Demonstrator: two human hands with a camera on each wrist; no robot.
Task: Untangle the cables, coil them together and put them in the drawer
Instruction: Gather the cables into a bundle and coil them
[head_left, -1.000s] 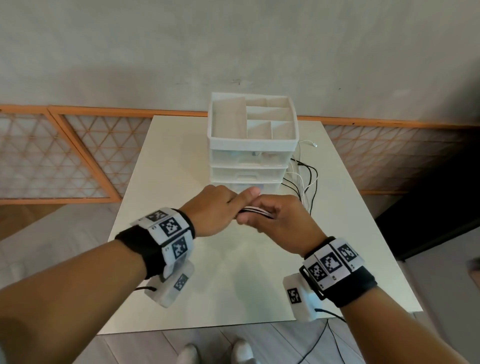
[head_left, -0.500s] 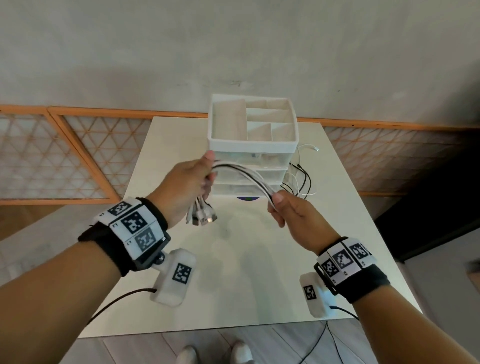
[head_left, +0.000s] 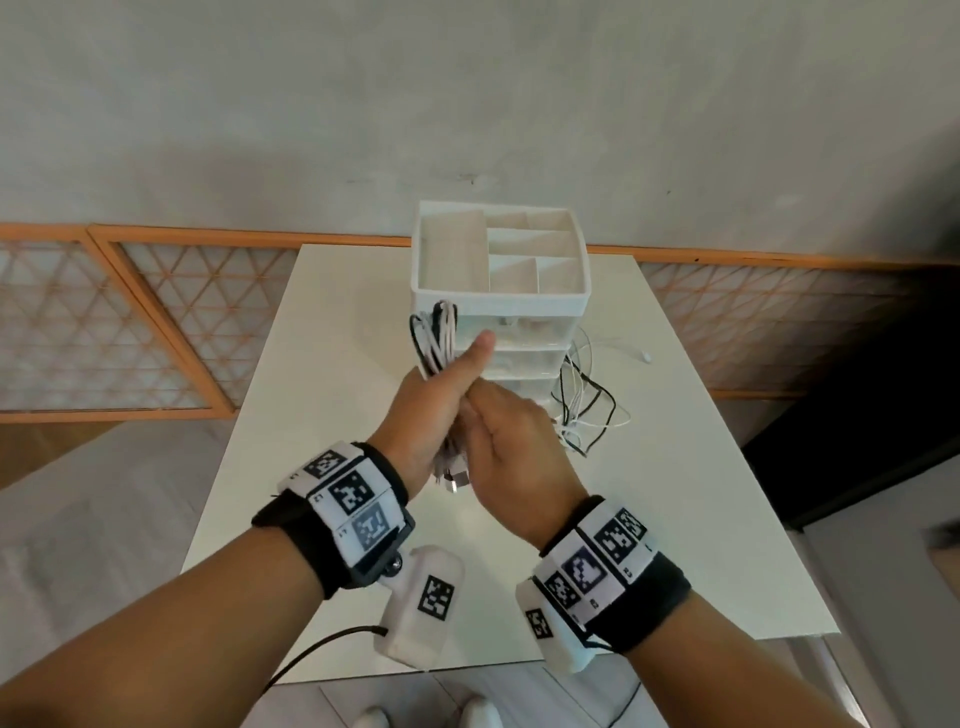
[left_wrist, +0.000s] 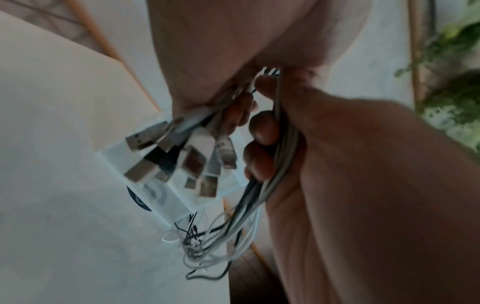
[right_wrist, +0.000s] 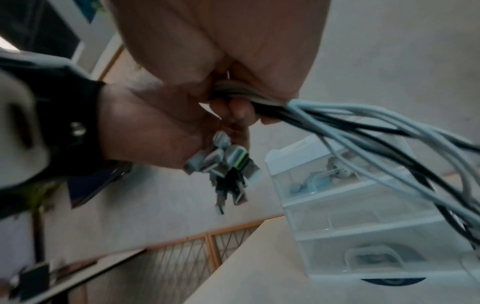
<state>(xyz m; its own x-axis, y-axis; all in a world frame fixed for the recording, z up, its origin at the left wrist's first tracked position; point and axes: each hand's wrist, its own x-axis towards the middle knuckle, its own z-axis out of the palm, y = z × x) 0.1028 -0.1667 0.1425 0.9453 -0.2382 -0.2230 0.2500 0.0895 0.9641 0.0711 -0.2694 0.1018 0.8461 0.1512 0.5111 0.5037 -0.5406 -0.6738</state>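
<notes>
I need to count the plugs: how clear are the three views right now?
Head view: evenly lit, sharp, wide-angle bend; bundle of white and black cables readable. Left wrist: dim, soft, metal USB plugs still distinguishable. Right wrist: motion-smeared, clear plastic drawer unit blurry.

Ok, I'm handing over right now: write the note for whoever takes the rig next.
Left hand: grips the cable bundle, a loop standing above the fist, plugs hanging below.
Right hand: closed on the same bundle just beside the left grip.
Loose tails trail onto the table right of the drawer unit.
Done: cables gathered, first loop formed.
Left: coil the tails, open a drawer, stow the coil. Drawers look closed.
</notes>
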